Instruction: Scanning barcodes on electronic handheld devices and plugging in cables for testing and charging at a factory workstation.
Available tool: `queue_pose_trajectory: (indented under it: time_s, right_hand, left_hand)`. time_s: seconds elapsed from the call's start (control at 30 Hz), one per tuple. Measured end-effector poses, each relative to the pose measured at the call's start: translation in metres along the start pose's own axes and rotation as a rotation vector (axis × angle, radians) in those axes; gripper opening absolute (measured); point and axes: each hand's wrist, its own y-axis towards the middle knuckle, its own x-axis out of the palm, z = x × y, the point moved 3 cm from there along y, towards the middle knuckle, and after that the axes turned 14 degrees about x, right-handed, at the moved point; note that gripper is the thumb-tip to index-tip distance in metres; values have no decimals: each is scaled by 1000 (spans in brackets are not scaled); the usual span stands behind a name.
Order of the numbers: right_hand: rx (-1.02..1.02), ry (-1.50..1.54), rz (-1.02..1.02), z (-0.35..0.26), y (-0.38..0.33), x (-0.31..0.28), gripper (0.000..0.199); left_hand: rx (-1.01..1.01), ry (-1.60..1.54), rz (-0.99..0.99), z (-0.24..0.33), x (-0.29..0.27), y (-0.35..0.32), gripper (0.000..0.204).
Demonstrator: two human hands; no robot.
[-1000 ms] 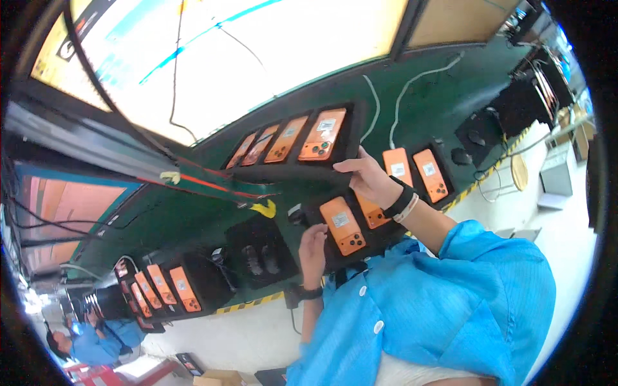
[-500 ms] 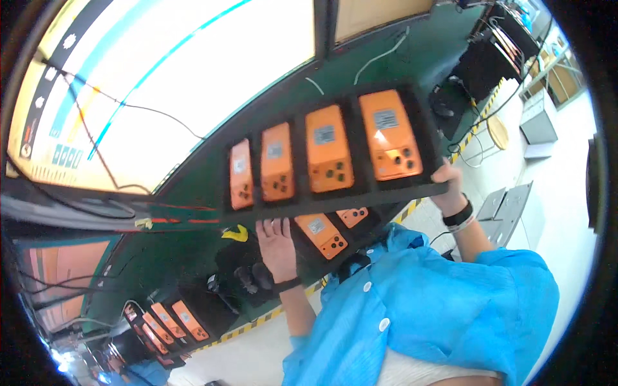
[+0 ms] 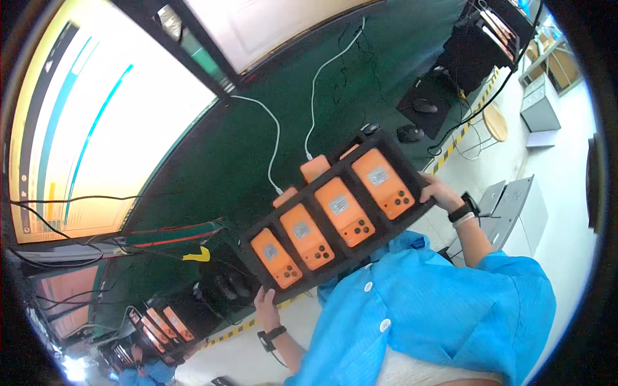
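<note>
A black tray (image 3: 325, 255) with several orange phones in its slots hangs tilted in front of my body. One of them is a phone (image 3: 381, 183) at the right end, camera side facing me. My left hand (image 3: 267, 310) grips the tray's lower left corner, and my right hand (image 3: 440, 193) is closed round its right end. Just past the tray's far edge, an orange phone (image 3: 315, 168) and a second orange phone (image 3: 285, 197) stick out, each with a white cable at its end. The tray hides the rest of them.
A dark green mat (image 3: 212, 167) covers the bench, with a lit monitor (image 3: 96, 128) at the far left. Mice, including a black mouse (image 3: 410, 134), lie at the right. A wooden stool (image 3: 494, 122) stands on the floor beyond. More orange phones (image 3: 179, 323) stand at the lower left.
The tray has come down and nearer my body, now covering most of the phones below. My left hand has gone from lying open under its edge to gripping its corner.
</note>
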Motion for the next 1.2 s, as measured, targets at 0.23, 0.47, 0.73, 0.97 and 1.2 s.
queue_pose_trajectory:
  time_s: [0.23,0.47,0.73,0.97,1.2]
  right_hand:
    - [-863,-657,206,-32,34,-8,56]
    - [-534,-502,-79,-4,-5,-77,37]
    - [-305,-346,131,64,-37,-181,39]
    - [-160,-230,223,76,-44,-256,41]
    - [-366,-26,183,-55,-70,-400,31]
  left_hand:
    - [596,1260,289,-10,89,-20,38]
    - [760,918,-57,-41,316,-14,15]
    - [208,754,-1357,-87,531,-84,22]
    - [203,683,-1608,-134,630,-66,24]
    - [122,581,-1549,-183,710,-41,29]
